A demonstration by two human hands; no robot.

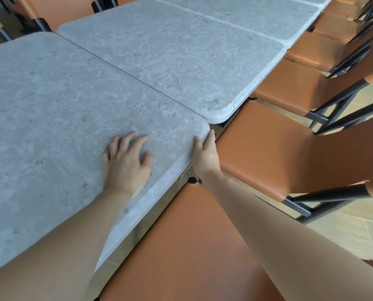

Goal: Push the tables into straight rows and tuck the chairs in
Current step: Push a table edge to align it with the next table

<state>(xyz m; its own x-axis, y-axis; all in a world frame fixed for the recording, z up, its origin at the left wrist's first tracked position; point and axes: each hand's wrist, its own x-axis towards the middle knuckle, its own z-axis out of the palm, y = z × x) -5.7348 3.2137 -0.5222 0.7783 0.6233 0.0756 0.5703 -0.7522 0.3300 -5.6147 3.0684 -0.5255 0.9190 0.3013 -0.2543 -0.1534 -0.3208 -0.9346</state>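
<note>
A grey stone-look table (pixel 51 118) fills the left foreground. My left hand (pixel 127 161) lies on its top near the right corner, fingers spread and slightly bent. My right hand (pixel 205 153) grips the table's right edge at the rounded corner, thumb on top and fingers along the side. A second grey table (pixel 176 57) butts against the near one and sticks out further to the right, so the edges are stepped. An orange chair seat (pixel 192 246) sits below me, partly under the near table.
More grey tables (pixel 257 16) continue the row toward the back. Orange chairs with black frames (pixel 289 153) line the right side, seats partly under the tables. Other orange chairs (pixel 40 16) stand at the far left. Light wood floor (pixel 354 231) shows at right.
</note>
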